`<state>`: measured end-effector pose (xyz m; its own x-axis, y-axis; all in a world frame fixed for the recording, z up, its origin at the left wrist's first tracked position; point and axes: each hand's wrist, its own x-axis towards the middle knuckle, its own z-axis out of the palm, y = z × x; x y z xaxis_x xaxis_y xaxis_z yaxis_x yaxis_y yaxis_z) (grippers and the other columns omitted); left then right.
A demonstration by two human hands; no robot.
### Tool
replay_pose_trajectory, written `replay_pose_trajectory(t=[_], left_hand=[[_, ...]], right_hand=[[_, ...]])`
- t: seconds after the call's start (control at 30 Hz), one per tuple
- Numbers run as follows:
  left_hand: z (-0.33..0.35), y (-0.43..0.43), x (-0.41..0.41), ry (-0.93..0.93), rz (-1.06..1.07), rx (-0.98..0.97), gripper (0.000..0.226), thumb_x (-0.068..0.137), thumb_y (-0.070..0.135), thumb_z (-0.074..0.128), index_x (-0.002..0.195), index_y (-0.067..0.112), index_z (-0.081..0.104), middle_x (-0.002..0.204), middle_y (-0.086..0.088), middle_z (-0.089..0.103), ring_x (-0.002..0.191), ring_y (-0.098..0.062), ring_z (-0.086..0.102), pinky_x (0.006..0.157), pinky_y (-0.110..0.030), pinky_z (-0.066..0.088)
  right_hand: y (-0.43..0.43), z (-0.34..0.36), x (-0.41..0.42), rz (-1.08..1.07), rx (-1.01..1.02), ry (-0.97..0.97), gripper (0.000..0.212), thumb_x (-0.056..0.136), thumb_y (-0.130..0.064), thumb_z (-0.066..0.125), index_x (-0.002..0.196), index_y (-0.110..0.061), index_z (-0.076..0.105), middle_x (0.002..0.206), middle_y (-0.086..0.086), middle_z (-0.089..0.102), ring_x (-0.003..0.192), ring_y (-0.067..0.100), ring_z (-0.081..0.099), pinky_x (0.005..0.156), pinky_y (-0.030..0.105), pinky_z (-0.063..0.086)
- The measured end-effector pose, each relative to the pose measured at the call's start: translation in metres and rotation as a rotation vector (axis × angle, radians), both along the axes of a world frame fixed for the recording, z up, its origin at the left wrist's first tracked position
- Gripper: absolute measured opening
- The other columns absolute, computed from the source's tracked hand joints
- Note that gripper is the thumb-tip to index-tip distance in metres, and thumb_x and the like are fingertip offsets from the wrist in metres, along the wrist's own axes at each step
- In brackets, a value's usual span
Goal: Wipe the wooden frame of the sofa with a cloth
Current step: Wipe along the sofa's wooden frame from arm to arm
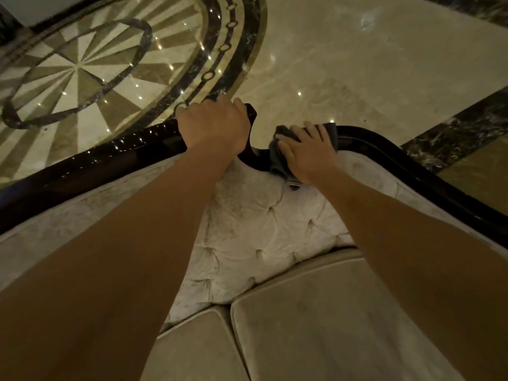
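Head view, frame edge: the dark glossy wooden frame (93,166) of the sofa runs along the top of the backrest from the left border, rises to a carved peak under the left hand, dips in the middle, then curves off down to the right.
Head view, open room: beyond the frame lies the polished cream marble floor (357,67), bare to the right, with a round dark-and-tan inlaid medallion (82,64) to the left.
Head view, upholstery: pale tufted velvet backrest (255,224) sits just inside the frame; two beige seat cushions (316,312) fill the lower middle.
Hidden or cut off: the peak of the frame is mostly covered by the left hand; both forearms leave the picture at the bottom; most of the cloth lies under the right palm.
Left hand (214,125): fingers curled over the frame's peak, gripping it, knuckles up.
Right hand (308,152): fingers spread flat, pressing the dark grey cloth (280,155) onto the dip of the frame.
Cloth position: bunched on the frame just right of the peak, one corner hanging onto the velvet.
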<state>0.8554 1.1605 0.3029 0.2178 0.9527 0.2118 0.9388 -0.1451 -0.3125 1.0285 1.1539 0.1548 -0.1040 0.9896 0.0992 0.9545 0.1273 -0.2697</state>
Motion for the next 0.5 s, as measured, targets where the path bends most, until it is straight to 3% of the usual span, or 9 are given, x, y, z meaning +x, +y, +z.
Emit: replay_pose_trajectory(t=[0.07,0.17,0.23,0.33,0.4,0.43,0.5], left_hand=[[0.002,-0.003,0.004,-0.012,0.024,0.014,0.032,0.1,0.028,0.029,0.089,0.008,0.052,0.068,-0.01,0.046,0.07,-0.033,0.053,0.078,-0.045,0.038],[0.006,-0.005,0.005,-0.026,0.043,-0.007,0.041,0.101,0.032,0.024,0.103,0.006,0.056,0.093,-0.017,0.064,0.09,-0.041,0.062,0.088,-0.051,0.043],[0.006,-0.006,0.0,-0.046,0.027,-0.016,0.044,0.102,0.036,0.023,0.112,0.007,0.054,0.108,-0.02,0.065,0.1,-0.042,0.061,0.09,-0.053,0.043],[-0.009,-0.014,0.009,0.062,-0.328,0.06,0.042,0.096,0.03,0.041,0.13,0.007,0.051,0.134,-0.021,0.054,0.126,-0.042,0.045,0.104,-0.055,0.035],[-0.036,-0.022,0.031,0.068,-0.597,-0.101,0.045,0.09,0.024,0.049,0.131,0.009,0.054,0.138,-0.016,0.051,0.129,-0.038,0.041,0.107,-0.048,0.031],[-0.05,-0.024,0.044,0.029,-0.568,-0.229,0.042,0.091,0.023,0.048,0.13,0.011,0.055,0.137,-0.013,0.052,0.124,-0.035,0.045,0.103,-0.044,0.033],[-0.076,-0.022,0.064,-0.1,-0.305,-0.386,0.034,0.095,0.023,0.046,0.127,0.011,0.052,0.13,-0.011,0.053,0.114,-0.032,0.051,0.091,-0.04,0.04]], right_hand=[[0.003,0.009,-0.028,0.024,-0.047,0.074,0.054,0.099,-0.04,0.013,0.146,-0.036,0.04,0.155,0.004,0.042,0.145,0.037,0.028,0.119,0.058,0.014],[-0.014,0.008,-0.045,0.203,-0.035,0.266,0.056,0.101,-0.04,0.016,0.15,-0.026,0.039,0.157,0.001,0.042,0.145,0.027,0.033,0.12,0.048,0.017],[-0.006,0.002,-0.009,0.262,0.012,0.141,0.054,0.105,-0.041,0.018,0.155,-0.024,0.029,0.158,0.001,0.04,0.146,0.024,0.031,0.12,0.043,0.017],[0.015,0.002,0.031,0.066,-0.041,0.082,0.058,0.106,-0.042,0.019,0.157,-0.014,0.02,0.156,0.01,0.041,0.148,0.027,0.028,0.12,0.044,0.019],[0.017,0.003,0.036,0.127,-0.045,0.032,0.059,0.105,-0.044,0.017,0.156,-0.015,0.021,0.159,0.009,0.036,0.149,0.03,0.025,0.121,0.046,0.019],[0.014,0.0,0.041,0.175,-0.035,0.002,0.059,0.104,-0.045,0.017,0.155,-0.017,0.023,0.161,0.008,0.032,0.149,0.031,0.024,0.121,0.047,0.018],[0.004,-0.007,0.064,0.18,0.008,-0.046,0.057,0.105,-0.045,0.021,0.154,-0.018,0.028,0.16,0.007,0.034,0.147,0.032,0.028,0.121,0.047,0.02]])
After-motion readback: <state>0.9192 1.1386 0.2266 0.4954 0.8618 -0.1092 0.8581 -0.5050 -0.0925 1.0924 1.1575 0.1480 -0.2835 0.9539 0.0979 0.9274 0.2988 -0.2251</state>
